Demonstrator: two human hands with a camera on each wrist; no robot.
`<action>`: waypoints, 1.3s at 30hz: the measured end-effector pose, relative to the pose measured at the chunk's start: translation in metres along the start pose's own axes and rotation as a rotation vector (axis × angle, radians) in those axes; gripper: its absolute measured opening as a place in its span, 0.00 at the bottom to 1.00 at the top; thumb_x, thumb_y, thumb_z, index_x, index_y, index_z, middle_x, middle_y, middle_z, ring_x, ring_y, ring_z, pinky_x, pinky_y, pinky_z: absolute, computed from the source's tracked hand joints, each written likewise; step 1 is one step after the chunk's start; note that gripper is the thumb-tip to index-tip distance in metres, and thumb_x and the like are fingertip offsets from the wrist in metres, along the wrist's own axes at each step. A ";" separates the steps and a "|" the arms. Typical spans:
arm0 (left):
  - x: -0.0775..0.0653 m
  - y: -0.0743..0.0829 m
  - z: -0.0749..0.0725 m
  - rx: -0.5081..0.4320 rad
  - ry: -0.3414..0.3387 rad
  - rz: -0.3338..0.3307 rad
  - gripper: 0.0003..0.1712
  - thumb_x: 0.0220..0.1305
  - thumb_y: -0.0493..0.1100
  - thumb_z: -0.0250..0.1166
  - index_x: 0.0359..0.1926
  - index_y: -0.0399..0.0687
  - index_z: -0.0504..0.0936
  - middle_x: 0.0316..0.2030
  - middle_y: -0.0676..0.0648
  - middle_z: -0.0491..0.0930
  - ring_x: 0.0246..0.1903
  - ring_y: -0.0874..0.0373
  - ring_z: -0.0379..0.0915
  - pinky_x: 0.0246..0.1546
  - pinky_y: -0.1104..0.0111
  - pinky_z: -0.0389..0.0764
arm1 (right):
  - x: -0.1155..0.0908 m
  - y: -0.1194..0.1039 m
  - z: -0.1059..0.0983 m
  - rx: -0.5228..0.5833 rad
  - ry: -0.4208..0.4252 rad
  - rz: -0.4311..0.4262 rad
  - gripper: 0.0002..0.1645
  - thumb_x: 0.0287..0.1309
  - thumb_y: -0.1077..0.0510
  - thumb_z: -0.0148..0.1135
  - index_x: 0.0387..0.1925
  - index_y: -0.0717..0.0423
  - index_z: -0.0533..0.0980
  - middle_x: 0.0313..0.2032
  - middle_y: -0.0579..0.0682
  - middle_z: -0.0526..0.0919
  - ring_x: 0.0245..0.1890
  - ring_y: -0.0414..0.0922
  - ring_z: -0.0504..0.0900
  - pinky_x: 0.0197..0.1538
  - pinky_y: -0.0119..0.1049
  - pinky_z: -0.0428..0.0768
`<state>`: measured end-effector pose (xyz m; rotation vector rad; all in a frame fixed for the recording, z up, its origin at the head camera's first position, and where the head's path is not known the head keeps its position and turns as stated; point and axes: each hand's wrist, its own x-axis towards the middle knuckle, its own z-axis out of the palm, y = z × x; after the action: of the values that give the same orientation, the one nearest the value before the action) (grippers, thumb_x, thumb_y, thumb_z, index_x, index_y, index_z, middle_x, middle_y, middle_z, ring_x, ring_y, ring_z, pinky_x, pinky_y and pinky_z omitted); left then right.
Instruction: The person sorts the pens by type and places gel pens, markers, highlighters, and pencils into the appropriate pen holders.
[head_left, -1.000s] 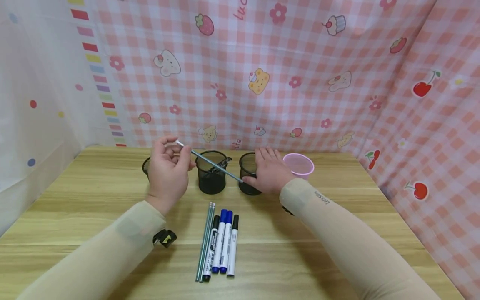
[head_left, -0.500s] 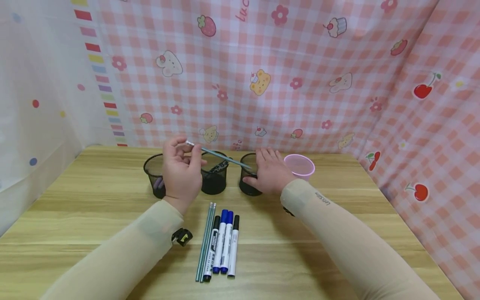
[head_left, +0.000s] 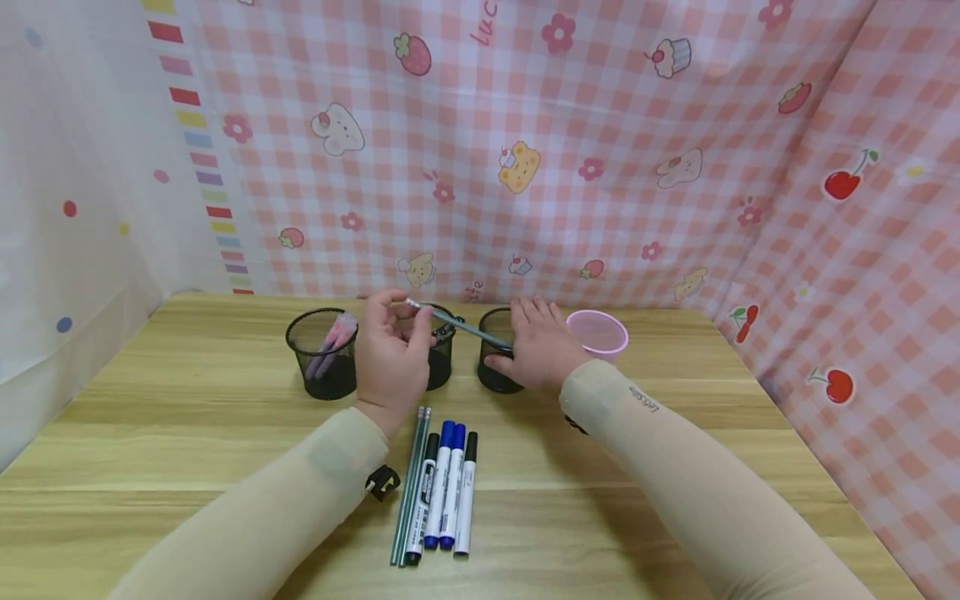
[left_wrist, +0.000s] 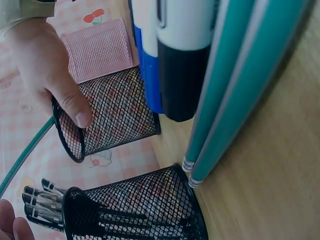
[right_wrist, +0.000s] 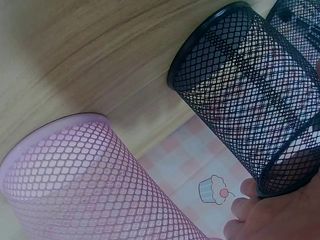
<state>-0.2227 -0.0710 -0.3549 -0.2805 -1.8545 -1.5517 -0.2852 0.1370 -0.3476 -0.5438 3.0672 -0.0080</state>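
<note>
Over the last second the left hand [head_left: 392, 358] has moved rightward, and the pencil [head_left: 459, 324] it carries now slants down with its far end at the rim of a black mesh cup [head_left: 497, 373]; whether the tip is inside cannot be told. Left fingers pinch the pencil near its eraser end. The right hand [head_left: 542, 343], unmoved, grips the cup at its rim. Pencil and cup seem roughly lined up, though the slant looks too shallow for dropping in. Two more pencils [head_left: 408, 483] lie on the tabletop [head_left: 555, 533], beside four markers [head_left: 452, 483].
</note>
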 end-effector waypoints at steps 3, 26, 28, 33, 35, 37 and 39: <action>-0.002 0.000 0.001 0.009 -0.011 -0.017 0.16 0.75 0.36 0.64 0.58 0.39 0.71 0.41 0.38 0.84 0.27 0.53 0.82 0.31 0.76 0.83 | 0.000 0.000 0.001 -0.003 0.013 -0.004 0.64 0.69 0.25 0.56 0.83 0.65 0.48 0.83 0.62 0.52 0.85 0.61 0.46 0.85 0.56 0.44; -0.009 -0.004 0.004 0.203 -0.111 -0.060 0.11 0.76 0.44 0.65 0.53 0.42 0.80 0.42 0.45 0.90 0.27 0.57 0.85 0.29 0.74 0.82 | 0.000 0.000 0.001 0.005 0.015 -0.004 0.63 0.69 0.26 0.56 0.83 0.65 0.48 0.82 0.62 0.53 0.84 0.61 0.47 0.85 0.57 0.44; -0.010 -0.005 0.004 0.224 -0.117 -0.066 0.12 0.76 0.44 0.65 0.53 0.42 0.80 0.42 0.46 0.90 0.27 0.58 0.83 0.29 0.74 0.80 | 0.000 0.000 0.001 0.007 0.017 -0.004 0.63 0.69 0.25 0.56 0.83 0.65 0.48 0.82 0.63 0.54 0.84 0.61 0.47 0.85 0.57 0.45; -0.012 -0.004 0.001 0.260 -0.137 -0.076 0.12 0.76 0.45 0.65 0.53 0.44 0.80 0.43 0.46 0.90 0.26 0.58 0.76 0.27 0.73 0.74 | -0.001 0.000 0.001 0.010 0.019 -0.002 0.63 0.69 0.25 0.56 0.83 0.65 0.49 0.82 0.63 0.54 0.84 0.61 0.47 0.85 0.56 0.45; -0.013 -0.004 -0.001 0.264 -0.149 -0.063 0.12 0.76 0.45 0.65 0.53 0.45 0.80 0.43 0.46 0.89 0.26 0.58 0.76 0.27 0.73 0.75 | -0.001 0.000 0.001 0.009 0.017 -0.001 0.63 0.69 0.25 0.56 0.83 0.65 0.49 0.82 0.62 0.54 0.84 0.61 0.47 0.85 0.56 0.45; -0.013 -0.002 -0.004 0.269 -0.163 -0.034 0.12 0.76 0.45 0.66 0.54 0.45 0.80 0.43 0.47 0.89 0.27 0.58 0.78 0.28 0.72 0.77 | 0.000 0.000 0.001 0.008 0.015 -0.001 0.63 0.69 0.25 0.56 0.83 0.65 0.48 0.82 0.62 0.54 0.84 0.61 0.47 0.85 0.56 0.45; -0.013 0.000 -0.008 0.287 -0.189 -0.008 0.13 0.75 0.45 0.66 0.54 0.45 0.80 0.42 0.47 0.88 0.28 0.58 0.79 0.29 0.71 0.78 | 0.000 0.000 0.000 0.004 0.013 -0.001 0.63 0.69 0.25 0.55 0.83 0.65 0.48 0.82 0.62 0.54 0.84 0.61 0.47 0.85 0.57 0.45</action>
<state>-0.2102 -0.0748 -0.3624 -0.2952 -2.1981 -1.2775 -0.2850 0.1368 -0.3477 -0.5473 3.0788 -0.0179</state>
